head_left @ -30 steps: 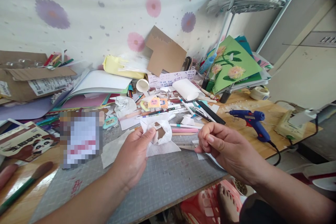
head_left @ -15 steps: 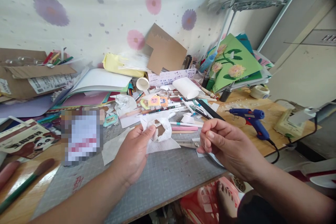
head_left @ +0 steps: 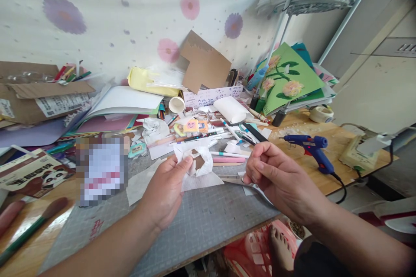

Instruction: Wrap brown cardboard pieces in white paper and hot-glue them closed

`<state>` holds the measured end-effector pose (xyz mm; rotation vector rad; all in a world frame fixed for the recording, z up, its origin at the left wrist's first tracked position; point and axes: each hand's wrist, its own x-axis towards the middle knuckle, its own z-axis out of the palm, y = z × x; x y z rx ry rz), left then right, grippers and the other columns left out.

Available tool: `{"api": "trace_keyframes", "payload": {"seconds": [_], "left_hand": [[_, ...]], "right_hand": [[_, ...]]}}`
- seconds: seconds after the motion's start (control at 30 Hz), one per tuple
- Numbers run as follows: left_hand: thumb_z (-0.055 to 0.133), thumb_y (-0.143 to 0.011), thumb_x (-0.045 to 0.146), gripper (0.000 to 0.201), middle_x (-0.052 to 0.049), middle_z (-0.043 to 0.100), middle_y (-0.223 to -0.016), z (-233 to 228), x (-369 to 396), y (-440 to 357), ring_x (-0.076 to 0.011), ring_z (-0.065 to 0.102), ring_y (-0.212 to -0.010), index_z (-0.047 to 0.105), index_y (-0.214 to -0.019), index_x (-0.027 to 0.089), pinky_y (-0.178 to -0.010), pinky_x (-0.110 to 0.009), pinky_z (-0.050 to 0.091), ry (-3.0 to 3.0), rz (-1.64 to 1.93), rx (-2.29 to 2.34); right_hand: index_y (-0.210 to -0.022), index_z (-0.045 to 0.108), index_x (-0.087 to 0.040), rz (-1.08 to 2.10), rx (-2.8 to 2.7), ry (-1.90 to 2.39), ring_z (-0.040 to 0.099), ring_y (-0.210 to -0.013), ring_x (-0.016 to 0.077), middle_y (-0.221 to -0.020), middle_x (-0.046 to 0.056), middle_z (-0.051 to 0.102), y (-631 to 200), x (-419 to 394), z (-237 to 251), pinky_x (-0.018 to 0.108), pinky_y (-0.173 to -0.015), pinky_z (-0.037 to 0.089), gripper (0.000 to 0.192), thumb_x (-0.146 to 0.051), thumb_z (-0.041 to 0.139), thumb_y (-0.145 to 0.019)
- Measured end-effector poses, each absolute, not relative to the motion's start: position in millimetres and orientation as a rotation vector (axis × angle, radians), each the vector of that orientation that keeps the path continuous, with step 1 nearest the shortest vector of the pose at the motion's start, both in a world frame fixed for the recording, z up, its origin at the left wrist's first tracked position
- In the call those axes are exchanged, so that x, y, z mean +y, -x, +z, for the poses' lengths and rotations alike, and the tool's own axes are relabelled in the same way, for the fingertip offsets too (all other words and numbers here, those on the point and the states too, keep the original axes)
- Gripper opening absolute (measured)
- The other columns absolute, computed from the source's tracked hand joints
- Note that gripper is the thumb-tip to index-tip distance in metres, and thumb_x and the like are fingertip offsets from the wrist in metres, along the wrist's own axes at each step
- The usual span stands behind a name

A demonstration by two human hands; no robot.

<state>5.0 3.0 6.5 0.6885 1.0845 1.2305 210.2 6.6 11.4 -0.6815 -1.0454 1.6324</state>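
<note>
A person's two bare hands work above a grey cutting mat (head_left: 201,220) on a cluttered wooden craft table (head_left: 338,138). The left hand (head_left: 165,192) pinches one crumpled piece of white paper (head_left: 199,166) between thumb and fingers, holding it just over the mat's far edge; a small brown scrap shows through a gap in the paper. The right hand (head_left: 281,177) is curled into a loose clench near the paper's right side, thumb pressed to forefinger; whether it grips anything cannot be told. One pair of scissors (head_left: 234,178) lies flat on the mat between the two hands, just beside the right knuckles.

Behind the hands, a heap of pens and markers (head_left: 224,136) sprawls across the table, too tangled to count. One blue glue gun (head_left: 312,147) rests on its stand to the right, its black cord trailing off the table edge. One roll of tape (head_left: 321,114) sits farther back. One green card (head_left: 289,78) bearing three paper flowers leans against a stack of sheets. One piece of brown cardboard (head_left: 203,62) stands against the flowered cloth backdrop (head_left: 113,17). One cardboard box (head_left: 35,95) sits at far left, and one white paper cup (head_left: 176,104) lies on its side among the clutter.
</note>
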Motion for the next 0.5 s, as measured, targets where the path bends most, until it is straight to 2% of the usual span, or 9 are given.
{"api": "trace_keyframes", "payload": {"seconds": [0.3, 0.5], "left_hand": [[0.064, -0.077, 0.031, 0.012, 0.001, 0.072, -0.079, 6.2, 4.7, -4.6, -0.0163, 0.066, -0.068, 0.063, -0.084, 0.021, -0.063, -0.027, 0.049, -0.666, 1.235, 1.088], [0.064, -0.077, 0.032, 0.017, 0.000, 0.073, -0.085, 5.7, 3.3, -3.7, -0.0189, 0.067, -0.076, 0.064, -0.092, 0.023, -0.064, -0.028, 0.049, -0.670, 1.237, 1.075]], "right_hand": [[-0.078, 0.055, -0.021, 1.642, -1.079, 0.605, 0.050, -0.065, 0.0091, -0.068, -0.004, 0.054, -210.9, 8.9, 14.4, 0.026, -0.073, 0.047, 0.010, -0.017, 0.064, -0.078], [-0.083, 0.057, -0.022, 1.696, -1.085, 0.631, 0.050, -0.050, 0.0074, -0.059, -0.004, 0.060, -208.1, 9.9, 13.1, 0.028, -0.062, 0.051, 0.011, -0.016, 0.064, -0.077]]}}
